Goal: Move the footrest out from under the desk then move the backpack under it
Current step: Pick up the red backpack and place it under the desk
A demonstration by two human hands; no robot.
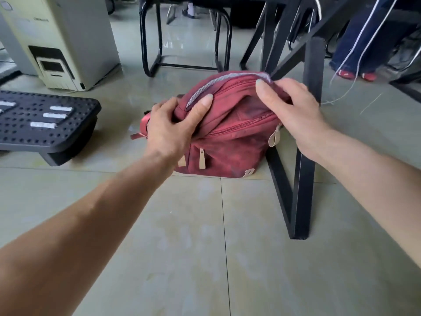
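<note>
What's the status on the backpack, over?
Both hands, left hand and right hand, gripping red backpack on floor. Footrest out, off left. Black desk leg close at right.

Backpack (pixel 230 135): red fabric, beige zipper pulls, upright on floor tiles, zipped. Footrest (pixel 43 124): black, perforated, tilted, at the backpack's nine o'clock, apart.

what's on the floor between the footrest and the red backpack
Nothing: in the head view only bare floor tile separates the footrest from the backpack. The left hand grips the backpack's near side.
</note>
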